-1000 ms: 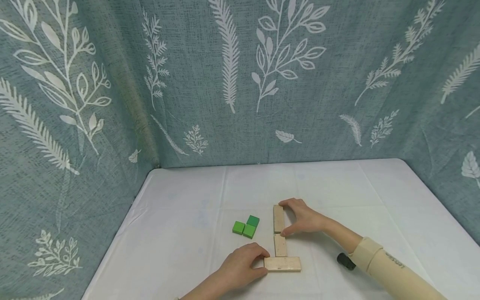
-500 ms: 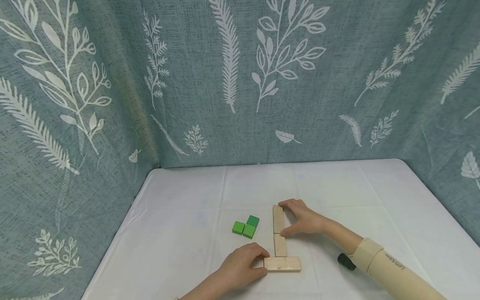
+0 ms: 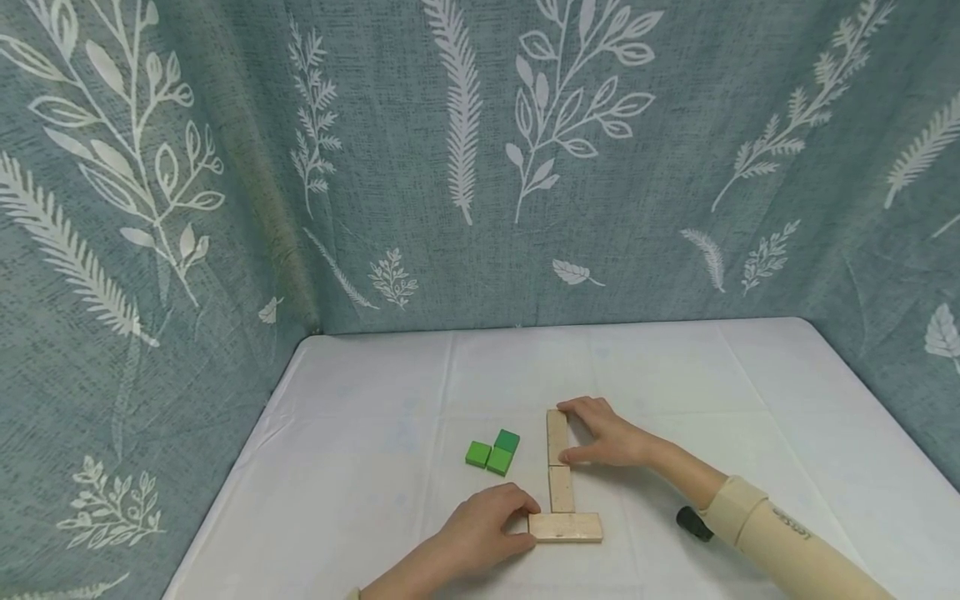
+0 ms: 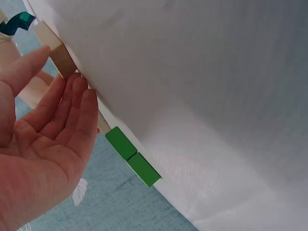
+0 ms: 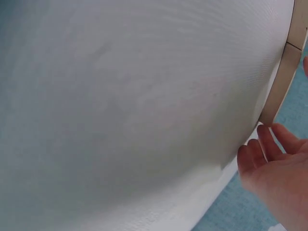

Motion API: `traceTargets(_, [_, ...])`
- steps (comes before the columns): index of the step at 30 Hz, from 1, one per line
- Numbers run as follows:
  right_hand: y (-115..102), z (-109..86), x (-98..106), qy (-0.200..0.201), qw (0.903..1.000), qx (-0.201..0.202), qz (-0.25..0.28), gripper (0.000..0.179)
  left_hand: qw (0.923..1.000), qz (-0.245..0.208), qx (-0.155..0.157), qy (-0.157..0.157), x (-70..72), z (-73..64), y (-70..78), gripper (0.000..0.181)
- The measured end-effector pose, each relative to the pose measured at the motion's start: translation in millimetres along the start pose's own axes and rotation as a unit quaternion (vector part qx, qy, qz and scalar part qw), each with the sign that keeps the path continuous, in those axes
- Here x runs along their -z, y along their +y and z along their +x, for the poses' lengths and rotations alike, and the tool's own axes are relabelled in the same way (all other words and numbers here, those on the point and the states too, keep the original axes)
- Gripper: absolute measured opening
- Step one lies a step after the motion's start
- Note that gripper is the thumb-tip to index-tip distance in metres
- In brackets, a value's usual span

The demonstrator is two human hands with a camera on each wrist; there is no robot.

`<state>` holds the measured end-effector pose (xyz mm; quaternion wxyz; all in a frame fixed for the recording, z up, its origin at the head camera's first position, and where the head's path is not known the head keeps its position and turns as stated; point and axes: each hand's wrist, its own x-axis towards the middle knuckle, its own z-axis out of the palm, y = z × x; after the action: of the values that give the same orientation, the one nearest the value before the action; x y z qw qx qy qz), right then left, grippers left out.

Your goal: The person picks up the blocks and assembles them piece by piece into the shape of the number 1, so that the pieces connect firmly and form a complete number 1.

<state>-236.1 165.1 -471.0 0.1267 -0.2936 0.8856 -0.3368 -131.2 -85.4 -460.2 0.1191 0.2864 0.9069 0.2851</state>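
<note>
Three wooden blocks lie flat on the white-covered table in an upside-down T. The crosswise block (image 3: 566, 527) is nearest me; my left hand (image 3: 483, 529) holds its left end between thumb and fingers, with the thumb on it in the left wrist view too. From its far side a shorter block (image 3: 561, 490) runs away, end to end with the far block (image 3: 557, 437). My right hand (image 3: 611, 437) spans the far block lengthwise, fingertips at its far end and thumb by its near end. In the right wrist view the fingertips touch the wooden strip's end (image 5: 269, 115).
Left of the blocks lie three green square tiles, a left one (image 3: 478, 454), a near one (image 3: 500, 461) and a darker one (image 3: 507, 440). A small black cylinder (image 3: 694, 523) lies beside the right sleeve (image 3: 780, 533). Patterned curtain (image 3: 480, 167) borders the table.
The dark gap between the far block and the shorter block has narrowed to a thin line. My right thumb has shifted slightly away from me; my left hand looks still.
</note>
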Motion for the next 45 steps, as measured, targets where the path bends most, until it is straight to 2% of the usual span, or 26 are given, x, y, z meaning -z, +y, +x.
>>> traceTargets(5, [-2, 3.4, -1, 0.016, 0.9997, 0.012, -0.013, 0.071, 0.9995, -0.013, -0.013, -0.026, 5.7, 4.4, -3.7, 0.021])
traceTargets(11, [-6, 10.1, -3, 0.044, 0.9984, 0.033, -0.011, 0.056, 0.9971, -0.034, -0.039, -0.056, 12.5, 10.8, -9.9, 0.021])
traceTargets(16, [-10, 17.6, -8, 0.059, 0.9959, 0.069, -0.009, 0.046, 0.9941, -0.056, -0.043, -0.082, 18.7, 15.4, -11.9, 0.021])
traceTargets(20, [-14, 24.0, -12, 0.055, 0.9947, 0.086, -0.009, 0.041, 0.9913, -0.081, -0.039, -0.096, 22.0, 17.2, -12.9, 0.02])
traceTargets(29, [-21, 35.0, -20, 0.032, 0.9939, 0.103, -0.024, 0.037, 0.9881, -0.105, -0.052, -0.099, 20.4, 19.2, -19.2, 0.02])
traceTargets(35, [-27, 41.4, -24, 0.01, 0.9944, 0.1, -0.034, 0.038, 0.9864, -0.114, -0.073, -0.094, 18.4, 19.1, -22.2, 0.019])
traceTargets(45, [-35, 47.0, -27, -0.014, 0.9945, 0.095, -0.041, 0.039, 0.9842, -0.129, -0.084, -0.087, 16.7, 18.4, -24.0, 0.02])
